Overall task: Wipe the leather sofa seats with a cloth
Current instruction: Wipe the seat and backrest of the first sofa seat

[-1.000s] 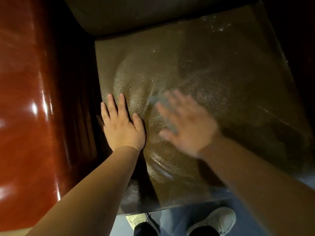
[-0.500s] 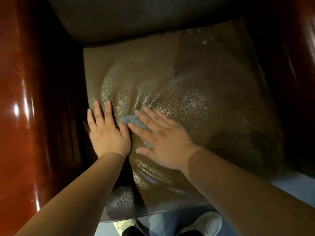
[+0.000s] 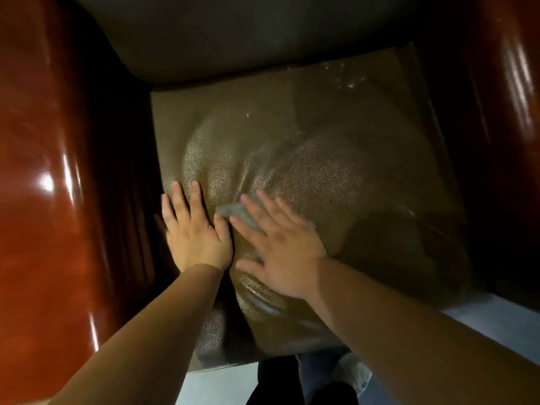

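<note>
A dark olive-brown leather seat cushion [image 3: 336, 159] fills the middle of the view, with wet specks near its far right corner. My left hand [image 3: 194, 232] lies flat, fingers spread, on the cushion's front left part. My right hand [image 3: 280, 247] presses flat on a small grey cloth [image 3: 233, 211] just to the right of the left hand. Only the cloth's corner shows beyond the fingers; the palm hides the remainder.
Glossy red-brown wooden armrests rise on the left [image 3: 43, 200] and the right [image 3: 514, 68]. The dark leather backrest [image 3: 248, 33] stands behind the cushion. My legs and a white shoe [image 3: 350, 372] stand on pale floor below the seat's front edge.
My right hand with the cloth has slid left and toward me across the cushion, ending next to the left hand. The left hand has stayed planted.
</note>
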A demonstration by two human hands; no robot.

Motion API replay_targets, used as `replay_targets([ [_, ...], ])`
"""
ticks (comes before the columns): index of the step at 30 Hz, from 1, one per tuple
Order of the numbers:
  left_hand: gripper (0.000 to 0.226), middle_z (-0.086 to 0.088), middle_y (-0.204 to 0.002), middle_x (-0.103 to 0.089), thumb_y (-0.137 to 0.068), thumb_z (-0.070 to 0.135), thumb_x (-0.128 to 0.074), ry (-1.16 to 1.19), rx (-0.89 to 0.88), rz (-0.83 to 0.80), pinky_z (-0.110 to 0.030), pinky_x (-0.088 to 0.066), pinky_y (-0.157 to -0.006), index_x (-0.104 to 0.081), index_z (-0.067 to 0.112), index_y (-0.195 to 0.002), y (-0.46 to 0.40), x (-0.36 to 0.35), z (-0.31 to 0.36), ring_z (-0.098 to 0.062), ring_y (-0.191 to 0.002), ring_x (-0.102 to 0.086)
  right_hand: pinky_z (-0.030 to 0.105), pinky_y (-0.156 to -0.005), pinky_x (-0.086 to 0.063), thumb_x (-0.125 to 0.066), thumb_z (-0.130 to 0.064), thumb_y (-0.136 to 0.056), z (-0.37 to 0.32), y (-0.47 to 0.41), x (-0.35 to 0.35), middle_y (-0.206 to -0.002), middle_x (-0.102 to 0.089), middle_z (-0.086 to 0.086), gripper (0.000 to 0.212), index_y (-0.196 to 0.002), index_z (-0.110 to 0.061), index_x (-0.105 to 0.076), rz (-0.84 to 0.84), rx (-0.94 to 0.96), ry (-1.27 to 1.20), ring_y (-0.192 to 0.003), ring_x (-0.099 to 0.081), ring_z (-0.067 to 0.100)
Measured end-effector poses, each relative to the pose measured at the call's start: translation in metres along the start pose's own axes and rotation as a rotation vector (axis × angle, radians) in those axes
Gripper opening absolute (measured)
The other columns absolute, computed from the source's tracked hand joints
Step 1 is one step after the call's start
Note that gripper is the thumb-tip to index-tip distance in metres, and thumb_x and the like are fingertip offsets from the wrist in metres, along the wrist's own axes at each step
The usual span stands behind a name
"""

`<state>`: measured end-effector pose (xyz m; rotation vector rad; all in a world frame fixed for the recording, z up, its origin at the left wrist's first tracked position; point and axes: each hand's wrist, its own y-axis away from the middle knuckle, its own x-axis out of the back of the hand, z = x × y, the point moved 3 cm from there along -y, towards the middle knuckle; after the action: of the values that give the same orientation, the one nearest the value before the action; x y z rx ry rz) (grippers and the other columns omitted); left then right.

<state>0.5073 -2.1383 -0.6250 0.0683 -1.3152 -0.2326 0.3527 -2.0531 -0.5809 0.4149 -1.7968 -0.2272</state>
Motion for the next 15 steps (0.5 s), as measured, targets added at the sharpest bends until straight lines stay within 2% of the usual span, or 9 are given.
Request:
replay_targets([
  [1, 0.076, -0.007, -0.175, -0.013, -0.093, 0.041, -0.04, 0.001, 0.001, -0.009, -0.062, -0.033, -0.116, -0.026, 0.024, -0.166, 0.0, 0.002, 0.001, -0.035, -0.16, -0.012, 0.05, -0.129, -0.006, -0.016, -0.072, -0.099, 0.003, 0.001, 0.003, -0.174, 0.002, 0.007, 0.079, -0.166, -0.03, -0.013, -0.037, 0.077, 0.021, -0.16, 0.01, 0.029],
  [3, 0.076, -0.007, -0.175, -0.013, -0.093, 0.043, -0.039, 0.009, 0.004, -0.027, -0.062, -0.035, -0.115, -0.026, 0.024, -0.166, -0.001, 0.003, 0.002, -0.035, -0.16, -0.012, 0.047, -0.13, 0.002, -0.005, -0.071, -0.096, 0.035, -0.002, 0.013, -0.173, 0.01, 0.005, 0.079, -0.165, -0.032, 0.002, -0.05, 0.085, 0.07, -0.159, 0.016, 0.027],
  [6, 0.076, -0.006, -0.175, -0.012, -0.093, 0.046, -0.038, 0.007, 0.003, -0.02, -0.061, -0.037, -0.114, -0.025, 0.026, -0.166, -0.001, 0.004, 0.001, -0.034, -0.16, -0.011, 0.044, -0.127, 0.01, 0.005, -0.069, -0.096, 0.109, -0.013, 0.038, -0.172, 0.017, 0.011, 0.078, -0.162, -0.029, 0.018, -0.02, -0.187, 0.087, -0.156, 0.022, 0.03],
  [9, 0.075, -0.005, -0.175, -0.013, -0.094, 0.046, -0.038, 0.015, 0.0, 0.002, -0.061, -0.036, -0.114, -0.026, 0.026, -0.166, -0.001, 0.001, -0.001, -0.033, -0.16, -0.011, 0.048, -0.128, 0.006, 0.0, -0.068, -0.101, 0.14, -0.028, 0.05, -0.172, 0.012, 0.015, 0.078, -0.165, -0.026, 0.01, 0.041, -0.499, -0.025, -0.157, 0.019, 0.033],
  [11, 0.074, -0.004, -0.175, -0.014, -0.095, 0.046, -0.039, 0.019, 0.001, 0.017, -0.06, -0.036, -0.115, -0.027, 0.027, -0.165, 0.0, 0.003, 0.0, -0.032, -0.161, -0.011, 0.05, -0.129, 0.004, 0.002, -0.069, -0.1, 0.12, -0.04, 0.046, -0.172, 0.011, 0.017, 0.079, -0.165, -0.024, 0.006, 0.089, -0.561, -0.065, -0.157, 0.019, 0.034],
  [12, 0.073, -0.003, -0.175, -0.015, -0.096, 0.046, -0.039, 0.016, 0.001, 0.027, -0.059, -0.036, -0.115, -0.028, 0.027, -0.165, 0.001, 0.004, -0.001, -0.031, -0.161, -0.011, 0.05, -0.129, 0.003, 0.004, -0.069, -0.1, 0.102, -0.044, 0.042, -0.172, 0.011, 0.017, 0.08, -0.166, -0.024, 0.005, 0.102, -0.499, -0.072, -0.157, 0.018, 0.034],
  [15, 0.071, -0.001, -0.175, -0.014, -0.096, 0.048, -0.038, 0.011, -0.005, 0.013, -0.057, -0.035, -0.116, -0.029, 0.03, -0.165, 0.001, 0.011, 0.0, -0.027, -0.161, -0.01, 0.051, -0.129, -0.001, -0.001, -0.068, -0.101, 0.039, -0.031, 0.02, -0.172, 0.012, 0.015, 0.078, -0.166, -0.024, 0.002, 0.056, -0.056, -0.007, -0.158, 0.019, 0.032],
])
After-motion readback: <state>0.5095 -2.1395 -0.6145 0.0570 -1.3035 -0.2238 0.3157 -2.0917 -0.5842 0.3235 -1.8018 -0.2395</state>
